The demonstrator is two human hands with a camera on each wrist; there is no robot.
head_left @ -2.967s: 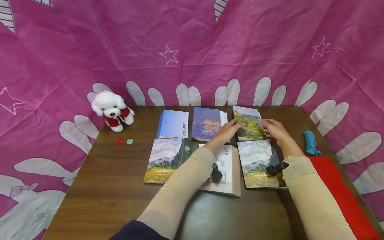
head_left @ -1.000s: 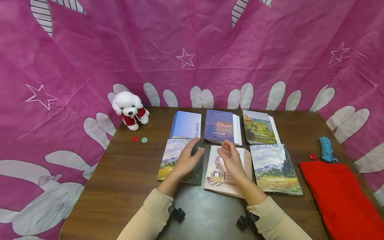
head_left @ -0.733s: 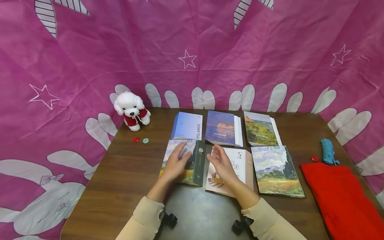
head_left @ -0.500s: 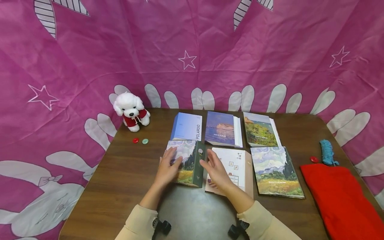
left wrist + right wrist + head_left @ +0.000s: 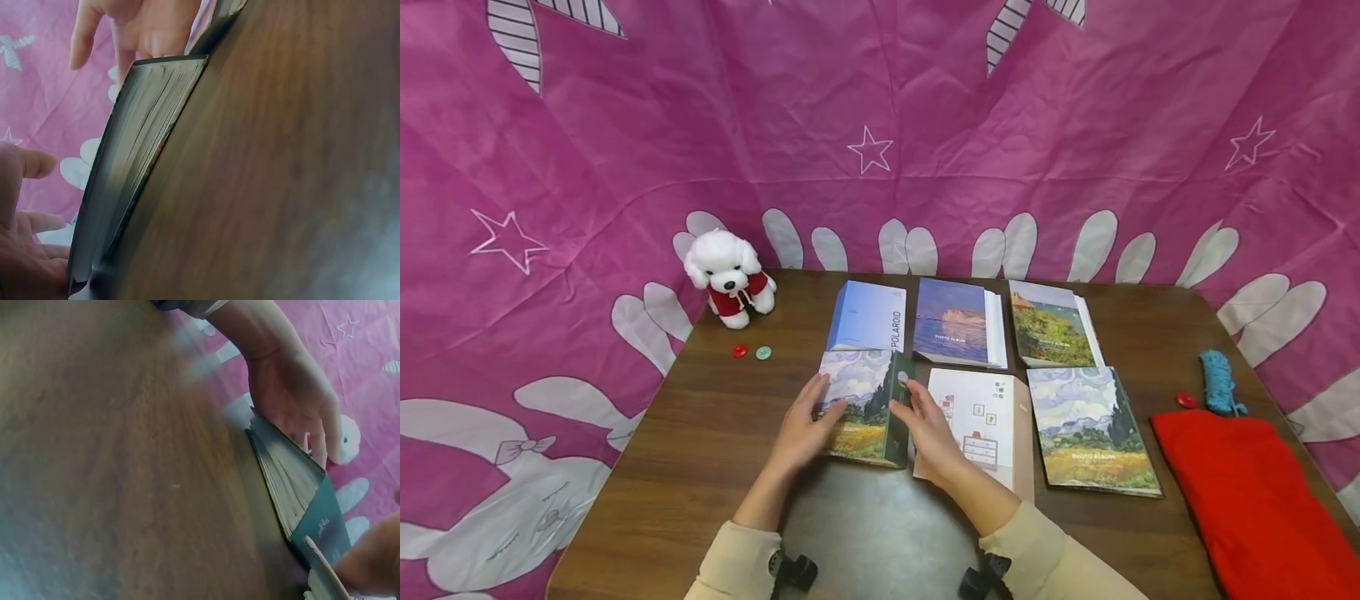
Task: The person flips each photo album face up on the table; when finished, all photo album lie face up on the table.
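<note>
A photo album [image 5: 857,408] with a painted wheat-field cover and dark green spine lies at the front left of a group of albums. My left hand [image 5: 805,425] is at its left edge, thumb over the cover and fingers along the side. At the spine is my right hand [image 5: 928,425], thumb and fingers extended, overlapping the beige album [image 5: 981,417] beside it. In the left wrist view, the page edges of the painted album [image 5: 137,125] face the camera, between the two hands. The right wrist view shows its green spine [image 5: 325,519] close to the right hand [image 5: 375,556].
Behind stand a blue Polaroid album [image 5: 872,317], a purple sea-picture album [image 5: 951,321] and a garden-picture album [image 5: 1052,325]. Another wheat-field album [image 5: 1090,429] lies right, near red cloth [image 5: 1255,500] and blue cord [image 5: 1217,382]. A plush dog [image 5: 726,275] sits back left, near buttons [image 5: 740,351].
Both hands have come from the garden-picture album at the back right to the front left wheat-field album. Lately they have drawn in toward its two sides.
</note>
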